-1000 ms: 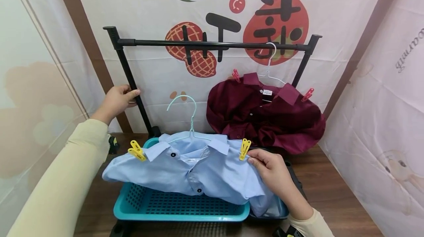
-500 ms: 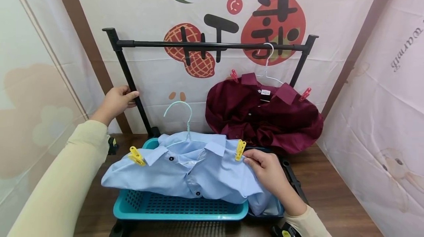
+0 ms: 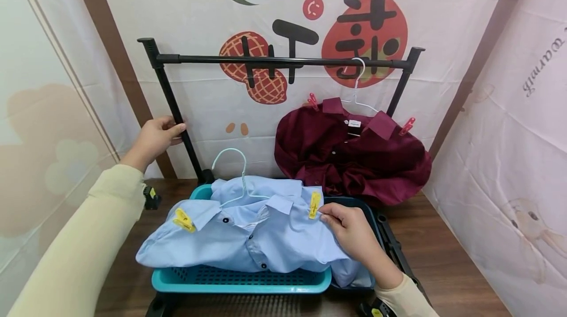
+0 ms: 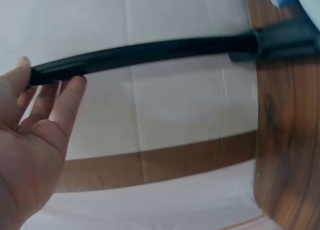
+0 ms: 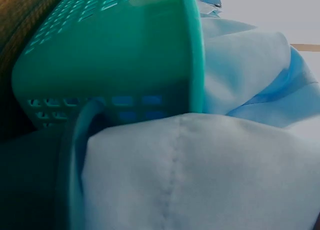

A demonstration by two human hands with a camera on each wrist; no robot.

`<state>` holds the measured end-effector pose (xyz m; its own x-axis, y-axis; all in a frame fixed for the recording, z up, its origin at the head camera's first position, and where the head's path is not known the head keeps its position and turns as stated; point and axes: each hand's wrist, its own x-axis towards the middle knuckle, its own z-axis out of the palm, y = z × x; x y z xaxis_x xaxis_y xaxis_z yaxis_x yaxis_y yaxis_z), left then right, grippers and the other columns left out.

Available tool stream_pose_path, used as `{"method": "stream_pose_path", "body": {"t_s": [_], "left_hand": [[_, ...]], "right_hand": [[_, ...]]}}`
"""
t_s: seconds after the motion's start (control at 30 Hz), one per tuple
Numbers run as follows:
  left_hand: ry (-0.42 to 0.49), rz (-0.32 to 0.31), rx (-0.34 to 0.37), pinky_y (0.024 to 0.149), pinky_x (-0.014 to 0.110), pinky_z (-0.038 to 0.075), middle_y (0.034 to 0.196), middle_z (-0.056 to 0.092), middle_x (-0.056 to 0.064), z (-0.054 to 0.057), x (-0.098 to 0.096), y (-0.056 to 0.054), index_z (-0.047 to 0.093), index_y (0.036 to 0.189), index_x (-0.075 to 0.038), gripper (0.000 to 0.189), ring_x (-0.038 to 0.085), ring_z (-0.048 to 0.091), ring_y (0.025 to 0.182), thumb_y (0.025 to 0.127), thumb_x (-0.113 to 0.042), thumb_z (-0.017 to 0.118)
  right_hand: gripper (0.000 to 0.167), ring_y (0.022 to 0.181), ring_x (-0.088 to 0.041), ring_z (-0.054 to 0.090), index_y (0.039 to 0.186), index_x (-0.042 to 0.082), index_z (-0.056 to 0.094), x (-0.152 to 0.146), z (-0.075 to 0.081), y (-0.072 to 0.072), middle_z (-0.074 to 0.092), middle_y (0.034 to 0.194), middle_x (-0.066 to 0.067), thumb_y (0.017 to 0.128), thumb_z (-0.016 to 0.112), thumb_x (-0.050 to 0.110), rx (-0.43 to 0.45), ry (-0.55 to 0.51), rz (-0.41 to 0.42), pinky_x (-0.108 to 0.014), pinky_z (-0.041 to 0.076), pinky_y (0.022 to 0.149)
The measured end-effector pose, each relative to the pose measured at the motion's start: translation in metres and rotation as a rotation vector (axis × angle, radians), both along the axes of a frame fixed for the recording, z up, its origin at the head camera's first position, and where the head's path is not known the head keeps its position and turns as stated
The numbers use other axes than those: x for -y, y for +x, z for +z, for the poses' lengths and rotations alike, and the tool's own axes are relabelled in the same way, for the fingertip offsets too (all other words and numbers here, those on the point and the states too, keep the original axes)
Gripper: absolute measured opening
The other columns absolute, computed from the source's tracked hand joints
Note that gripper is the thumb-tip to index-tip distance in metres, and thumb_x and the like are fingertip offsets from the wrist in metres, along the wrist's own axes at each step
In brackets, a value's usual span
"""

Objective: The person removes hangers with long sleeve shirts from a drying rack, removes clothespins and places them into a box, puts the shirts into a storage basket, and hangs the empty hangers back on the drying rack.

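Observation:
My left hand [image 3: 155, 139] holds the left post [image 3: 177, 110] of a black garment rack, thumb in front. In the left wrist view, the fingers of that hand [image 4: 37, 130] curl at the post [image 4: 150, 53]. With thumb and fingertips, my right hand [image 3: 352, 232] pinches a light blue shirt [image 3: 226, 248] at its shoulder, right beside a yellow clothespin [image 3: 315, 205]. A mint wire hanger [image 3: 244, 169] runs inside the collar, its hook leaning left. Another yellow clothespin [image 3: 183, 220] grips the opposite shoulder. The right wrist view shows the shirt [image 5: 200, 175] draped over basket rims, the hand hidden.
Under the shirt lies a turquoise basket [image 3: 241, 287], with a dark blue basket [image 3: 369, 213] to its right. A maroon shirt [image 3: 350, 159] with pink clothespins hangs by a white hanger [image 3: 358, 83] from the rack's crossbar [image 3: 266, 59]. Behind is a printed curtain [image 3: 199, 110].
My right hand has moved slightly left and down with the light blue shirt. The shirt and the hanger's hook have sunk lower over the turquoise basket. My left hand stays on the post.

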<state>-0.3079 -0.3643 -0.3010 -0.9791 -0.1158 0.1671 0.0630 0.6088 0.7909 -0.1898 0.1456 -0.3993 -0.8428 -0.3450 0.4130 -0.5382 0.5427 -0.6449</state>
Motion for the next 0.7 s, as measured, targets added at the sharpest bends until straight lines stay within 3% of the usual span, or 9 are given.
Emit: {"method": "stream_pose_path", "body": {"t_s": [0.23, 0.37, 0.53, 0.57, 0.7], "left_hand": [[-0.009, 0.013, -0.003, 0.089, 0.030, 0.057, 0.138, 0.049, 0.024, -0.003, -0.001, 0.007, 0.040, 0.150, 0.004, 0.072, 0.039, 0.061, 0.123, 0.104, -0.049, 0.054], [0.015, 0.011, -0.008, 0.090, 0.034, 0.058, 0.141, 0.047, 0.024, -0.005, -0.002, 0.013, 0.033, 0.154, 0.003, 0.079, 0.035, 0.064, 0.119, 0.102, -0.052, 0.054], [0.021, 0.025, -0.034, 0.087, 0.037, 0.059, 0.141, 0.047, 0.022, -0.012, -0.007, 0.022, 0.034, 0.154, 0.001, 0.077, 0.033, 0.060, 0.120, 0.102, -0.052, 0.056], [0.023, 0.023, -0.043, 0.085, 0.036, 0.060, 0.141, 0.047, 0.022, -0.013, -0.009, 0.025, 0.034, 0.154, 0.001, 0.077, 0.037, 0.056, 0.122, 0.102, -0.051, 0.056], [-0.008, 0.023, -0.063, 0.079, 0.031, 0.061, 0.140, 0.048, 0.022, -0.014, -0.007, 0.043, 0.036, 0.153, 0.002, 0.074, 0.017, 0.061, 0.108, 0.103, -0.049, 0.055]], "right_hand": [[0.014, 0.068, -0.004, 0.057, 0.102, 0.022, 0.076, 0.000, -0.003, -0.001, 0.075, 0.095, 0.010, 0.096, 0.072, 0.010, -0.004, -0.021, -0.005, -0.024, 0.049, 0.059], [0.013, 0.071, -0.005, 0.059, 0.102, 0.021, 0.076, -0.001, -0.003, -0.001, 0.076, 0.096, 0.010, 0.096, 0.072, 0.010, -0.004, -0.030, -0.009, -0.024, 0.050, 0.062], [0.012, 0.073, -0.005, 0.060, 0.103, 0.020, 0.076, -0.002, 0.000, 0.001, 0.076, 0.096, 0.010, 0.096, 0.072, 0.010, -0.003, -0.037, -0.022, -0.024, 0.051, 0.064], [0.013, 0.073, -0.005, 0.060, 0.103, 0.020, 0.076, -0.002, 0.000, 0.001, 0.076, 0.096, 0.010, 0.096, 0.072, 0.010, -0.004, -0.038, -0.025, -0.024, 0.051, 0.065], [0.012, 0.075, -0.005, 0.062, 0.104, 0.019, 0.076, -0.001, 0.001, 0.002, 0.076, 0.098, 0.009, 0.097, 0.071, 0.010, 0.001, -0.043, -0.024, -0.024, 0.053, 0.066]]}}
